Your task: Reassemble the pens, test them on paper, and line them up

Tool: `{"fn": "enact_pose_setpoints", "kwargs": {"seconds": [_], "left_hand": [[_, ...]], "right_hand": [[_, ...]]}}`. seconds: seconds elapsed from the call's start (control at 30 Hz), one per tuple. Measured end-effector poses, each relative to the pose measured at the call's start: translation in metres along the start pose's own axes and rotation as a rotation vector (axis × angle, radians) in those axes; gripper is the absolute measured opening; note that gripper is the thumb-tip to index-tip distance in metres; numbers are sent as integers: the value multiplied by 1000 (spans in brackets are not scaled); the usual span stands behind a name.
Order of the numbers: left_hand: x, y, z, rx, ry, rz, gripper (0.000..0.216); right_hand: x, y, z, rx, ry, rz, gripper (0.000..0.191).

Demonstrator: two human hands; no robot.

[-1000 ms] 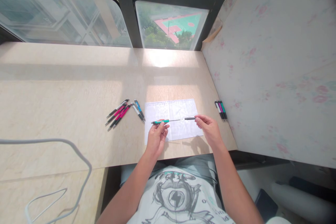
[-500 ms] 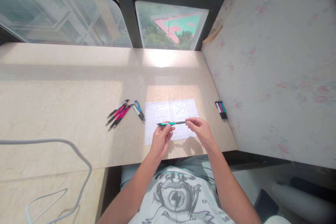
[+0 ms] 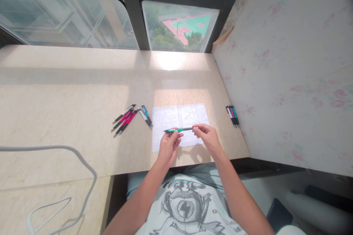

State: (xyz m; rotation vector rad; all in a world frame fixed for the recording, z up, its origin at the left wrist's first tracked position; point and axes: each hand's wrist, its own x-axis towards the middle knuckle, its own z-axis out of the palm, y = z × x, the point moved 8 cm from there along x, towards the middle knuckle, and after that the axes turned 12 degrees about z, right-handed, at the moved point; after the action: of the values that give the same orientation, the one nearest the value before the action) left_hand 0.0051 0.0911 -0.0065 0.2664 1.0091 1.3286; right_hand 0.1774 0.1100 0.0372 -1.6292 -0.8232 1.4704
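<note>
A green and black pen [image 3: 178, 130] lies level between my two hands, above a white sheet of paper [image 3: 190, 114]. My left hand [image 3: 169, 144] is closed on its green barrel, thumb on top. At the other end, my right hand [image 3: 207, 136] pinches the black tip part between thumb and fingers. Whether the tip part is separate from the barrel I cannot tell. The sheet rests flat on the table, partly covered by the hands and their shadows.
Left of the paper lie several pink and white pens [image 3: 125, 120], with a blue pen [image 3: 147, 114] and a white pen [image 3: 143, 117] closer to it. More pens [image 3: 232, 116] stand in a row by the wall [image 3: 286, 73]. A grey cable [image 3: 74, 151] loops at the left.
My right hand has shifted slightly left, and its fingers sit a little differently at the pen's tip. The pen has slid slightly left; my left hand is nearly still.
</note>
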Motion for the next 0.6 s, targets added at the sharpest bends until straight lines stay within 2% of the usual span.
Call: {"fn": "enact_pose_setpoints", "kwargs": {"seconds": [0.43,0.6], "left_hand": [[1,1,-2,-13,6,0,29],[1,3,-3,-3,19,-5,28]], "right_hand": [[-1,9,4,70,14,-9,24],[-2,-3,4,-40,-29,-124,19]]}}
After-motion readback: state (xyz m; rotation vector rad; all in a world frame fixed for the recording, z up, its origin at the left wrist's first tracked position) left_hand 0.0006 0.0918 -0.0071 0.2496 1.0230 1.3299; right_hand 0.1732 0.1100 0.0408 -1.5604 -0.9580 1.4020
